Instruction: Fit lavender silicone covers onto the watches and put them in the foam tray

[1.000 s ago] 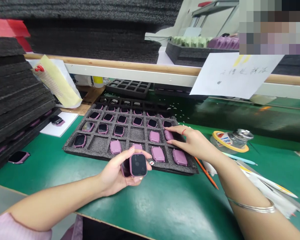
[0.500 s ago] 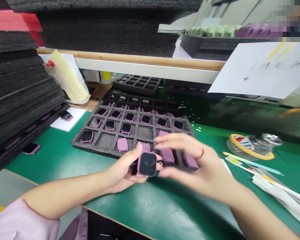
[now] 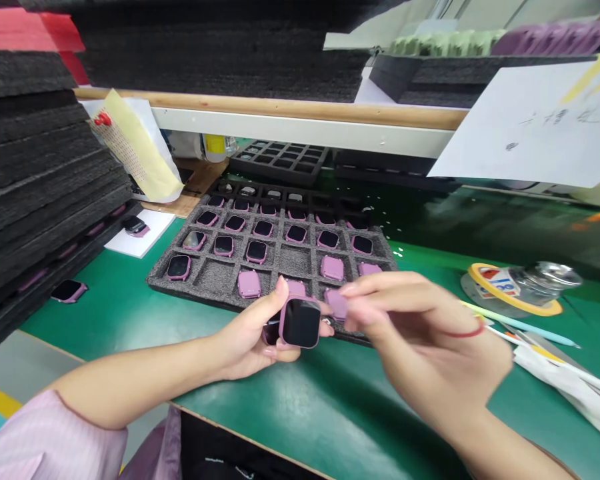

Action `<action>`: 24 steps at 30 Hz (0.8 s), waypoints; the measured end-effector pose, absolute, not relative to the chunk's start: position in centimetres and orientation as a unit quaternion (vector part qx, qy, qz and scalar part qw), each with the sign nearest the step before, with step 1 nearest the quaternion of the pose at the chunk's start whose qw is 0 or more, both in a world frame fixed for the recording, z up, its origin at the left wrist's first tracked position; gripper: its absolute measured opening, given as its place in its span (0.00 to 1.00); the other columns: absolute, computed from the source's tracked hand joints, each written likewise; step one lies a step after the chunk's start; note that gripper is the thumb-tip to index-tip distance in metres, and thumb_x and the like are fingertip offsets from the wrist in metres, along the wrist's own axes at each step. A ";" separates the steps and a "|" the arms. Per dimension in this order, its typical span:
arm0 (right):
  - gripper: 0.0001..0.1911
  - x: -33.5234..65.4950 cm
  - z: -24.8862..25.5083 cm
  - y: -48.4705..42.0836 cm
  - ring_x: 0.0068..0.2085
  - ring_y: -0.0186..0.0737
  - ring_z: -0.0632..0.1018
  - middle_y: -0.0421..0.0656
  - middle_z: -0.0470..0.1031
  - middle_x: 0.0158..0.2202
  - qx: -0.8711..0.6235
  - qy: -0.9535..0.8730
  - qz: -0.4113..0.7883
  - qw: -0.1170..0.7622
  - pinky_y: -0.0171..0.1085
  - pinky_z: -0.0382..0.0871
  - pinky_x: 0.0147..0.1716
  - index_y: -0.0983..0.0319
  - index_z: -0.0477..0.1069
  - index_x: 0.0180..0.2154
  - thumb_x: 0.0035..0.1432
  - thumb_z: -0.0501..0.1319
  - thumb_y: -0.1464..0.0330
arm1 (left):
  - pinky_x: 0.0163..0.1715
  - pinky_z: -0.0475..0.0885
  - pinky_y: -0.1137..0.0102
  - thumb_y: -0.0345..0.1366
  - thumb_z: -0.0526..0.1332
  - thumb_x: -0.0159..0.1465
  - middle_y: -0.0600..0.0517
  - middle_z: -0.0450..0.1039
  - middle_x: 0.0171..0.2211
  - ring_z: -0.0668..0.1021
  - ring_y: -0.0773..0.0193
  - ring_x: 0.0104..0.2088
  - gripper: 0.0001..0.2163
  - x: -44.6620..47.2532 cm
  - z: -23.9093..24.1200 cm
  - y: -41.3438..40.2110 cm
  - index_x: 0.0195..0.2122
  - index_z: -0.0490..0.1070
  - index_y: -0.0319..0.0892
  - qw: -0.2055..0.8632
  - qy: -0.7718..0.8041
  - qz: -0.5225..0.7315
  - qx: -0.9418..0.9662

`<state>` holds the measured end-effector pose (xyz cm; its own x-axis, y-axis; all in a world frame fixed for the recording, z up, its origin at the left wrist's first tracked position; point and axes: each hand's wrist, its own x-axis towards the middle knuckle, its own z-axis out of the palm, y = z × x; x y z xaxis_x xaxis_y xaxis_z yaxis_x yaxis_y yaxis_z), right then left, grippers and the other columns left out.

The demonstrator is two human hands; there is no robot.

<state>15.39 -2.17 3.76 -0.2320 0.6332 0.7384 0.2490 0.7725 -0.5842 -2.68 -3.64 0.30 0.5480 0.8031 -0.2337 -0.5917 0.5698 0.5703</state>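
Observation:
My left hand [image 3: 253, 333] is closed round a pink smartwatch body [image 3: 300, 323] with its dark screen towards me, just in front of a black foam tray [image 3: 215, 275]. My right hand [image 3: 420, 333] hovers right beside it, fingers bent and pinched close to the watch's right edge; motion blur hides what they hold. The tray holds several pink watch bodies in its cells, some screen up, some back up [image 3: 249, 283].
Stacks of black foam trays [image 3: 40, 173] rise at the left and along the shelf above. An empty tray [image 3: 280, 160] lies behind. A tape roll [image 3: 510, 288], pens and papers [image 3: 555, 363] lie at the right. Loose watches [image 3: 69, 291] rest on the green mat at the left.
My right hand has left the tray's right-hand cells and come back to the watch in my left hand. The left hand has kept its hold.

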 end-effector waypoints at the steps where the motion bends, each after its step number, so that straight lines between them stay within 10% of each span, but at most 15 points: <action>1: 0.08 15.5 3.7 -2.2 0.37 0.41 0.84 0.41 0.81 0.34 -0.302 -0.733 0.202 0.575 0.39 0.82 0.35 0.55 0.73 0.35 0.63 0.64 0.75 | 0.14 0.50 0.81 0.55 0.71 0.57 0.48 0.76 0.27 0.61 0.80 0.16 0.24 -2.7 0.4 -3.6 0.35 0.78 0.34 0.855 0.238 0.405 0.219; 5: 0.06 16.0 3.1 -2.0 0.48 0.45 0.84 0.45 0.81 0.45 -0.297 -0.745 0.263 0.536 0.43 0.82 0.47 0.56 0.73 0.42 0.63 0.67 0.67 | 0.14 0.48 0.81 0.56 0.71 0.57 0.46 0.79 0.30 0.61 0.80 0.16 0.25 -2.8 0.7 -3.7 0.39 0.80 0.34 0.859 0.232 0.402 0.218; 10: 0.33 15.5 2.0 -1.9 0.58 0.50 0.77 0.52 0.76 0.55 -0.270 -0.845 0.208 0.412 0.49 0.76 0.57 0.59 0.67 0.58 0.54 0.74 0.60 | 0.15 0.56 0.79 0.61 0.66 0.58 0.48 0.80 0.31 0.62 0.79 0.15 0.29 -3.0 0.1 -3.8 0.41 0.80 0.36 0.850 0.258 0.397 0.231; 24: 0.25 15.1 1.5 -2.2 0.58 0.41 0.75 0.50 0.75 0.54 -0.253 -0.847 0.216 0.414 0.37 0.74 0.57 0.61 0.66 0.57 0.60 0.68 0.68 | 0.17 0.57 0.79 0.62 0.68 0.55 0.47 0.80 0.34 0.67 0.77 0.18 0.30 -3.1 0.0 -3.9 0.42 0.81 0.38 0.851 0.258 0.392 0.238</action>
